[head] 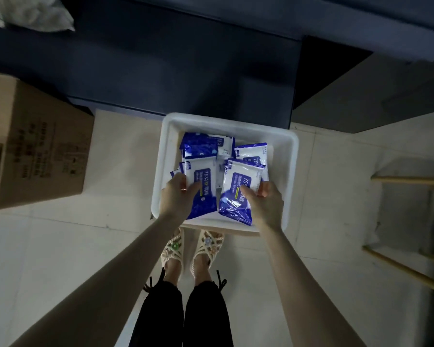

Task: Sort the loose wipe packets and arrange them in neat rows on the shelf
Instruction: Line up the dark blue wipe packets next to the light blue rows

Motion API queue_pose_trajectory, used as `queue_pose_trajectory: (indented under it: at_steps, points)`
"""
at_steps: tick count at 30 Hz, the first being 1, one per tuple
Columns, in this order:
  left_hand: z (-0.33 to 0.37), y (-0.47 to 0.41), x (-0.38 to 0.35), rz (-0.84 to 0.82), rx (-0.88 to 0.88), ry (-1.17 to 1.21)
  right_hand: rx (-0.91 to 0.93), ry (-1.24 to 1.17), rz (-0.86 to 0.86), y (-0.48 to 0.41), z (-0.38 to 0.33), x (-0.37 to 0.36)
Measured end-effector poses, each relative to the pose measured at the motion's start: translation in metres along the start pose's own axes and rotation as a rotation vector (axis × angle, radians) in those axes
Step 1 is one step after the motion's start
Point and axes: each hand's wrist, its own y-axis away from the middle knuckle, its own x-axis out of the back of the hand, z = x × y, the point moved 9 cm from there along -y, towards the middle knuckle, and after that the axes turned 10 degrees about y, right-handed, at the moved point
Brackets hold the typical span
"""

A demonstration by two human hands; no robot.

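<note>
A white plastic bin (290, 156) stands on the floor in front of my feet, with several blue-and-white wipe packets lying loose in it. My left hand (178, 196) grips one packet (202, 175) by its near end, thumb on its face. My right hand (266, 201) grips a second packet (238, 194), held slightly tilted above the bin's near side. More packets (203, 145) lie at the back of the bin. A dark blue shelf (176, 78) sits right behind the bin, its surface bare.
A brown cardboard box (38, 146) stands on the floor to the left. A wooden-framed rack (411, 234) is at the right. A white bag (30, 11) lies at the top left. Pale floor tiles surround the bin.
</note>
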Motion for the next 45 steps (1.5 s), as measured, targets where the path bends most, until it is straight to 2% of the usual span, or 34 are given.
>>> queue_pose_trajectory:
  at_steps: [6,9,16,21,27,31,37,42,45]
  points:
    - [0.046,0.049,0.082,0.088,-0.027,0.227,0.089,-0.136,0.029,0.060,-0.060,0.035]
    - [0.074,0.075,0.132,0.101,-0.070,0.336,0.145,-0.140,-0.013,0.101,-0.105,0.047]
    - [0.151,0.153,0.258,0.069,-0.233,0.502,0.215,-0.324,-0.130,0.222,-0.221,0.048]
    - [0.234,0.204,0.351,-0.024,-0.470,0.435,0.391,-0.445,-0.072,0.313,-0.328,0.066]
    - [0.348,0.268,0.426,-0.093,-0.721,0.440,0.626,-0.439,0.033,0.399,-0.448,0.132]
    - [0.415,0.298,0.462,-0.132,-0.863,0.436,0.745,-0.411,0.077,0.438,-0.514,0.177]
    - [0.504,0.321,0.481,-0.207,-0.972,0.442,0.914,-0.386,0.116,0.466,-0.592,0.232]
    - [0.569,0.306,0.488,-0.235,-0.936,0.530,0.991,-0.340,0.089,0.460,-0.645,0.267]
    - [0.602,0.293,0.494,-0.180,-0.977,0.488,1.038,-0.339,0.077,0.445,-0.672,0.282]
